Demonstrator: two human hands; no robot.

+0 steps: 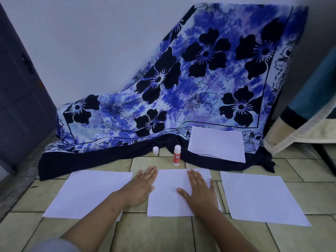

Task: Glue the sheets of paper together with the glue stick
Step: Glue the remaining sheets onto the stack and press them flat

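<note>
Three white sheets lie in a row on the tiled floor: a left sheet (87, 193), a middle sheet (169, 195) and a right sheet (258, 197). My left hand (141, 188) lies flat with straight fingers on the middle sheet's left edge. My right hand (198, 191) presses flat on that sheet's right half. A second sheet edge shows under the middle one at its right. The red and white glue stick (177, 155) stands upright beyond the middle sheet, uncapped. Its white cap (155, 150) stands a little to its left.
More white paper (217, 143) rests on the dark hem of a blue flowered cloth (190, 79) draped against the wall. A dark door (20, 91) is at the left, and a mattress with bedding (307, 113) at the right.
</note>
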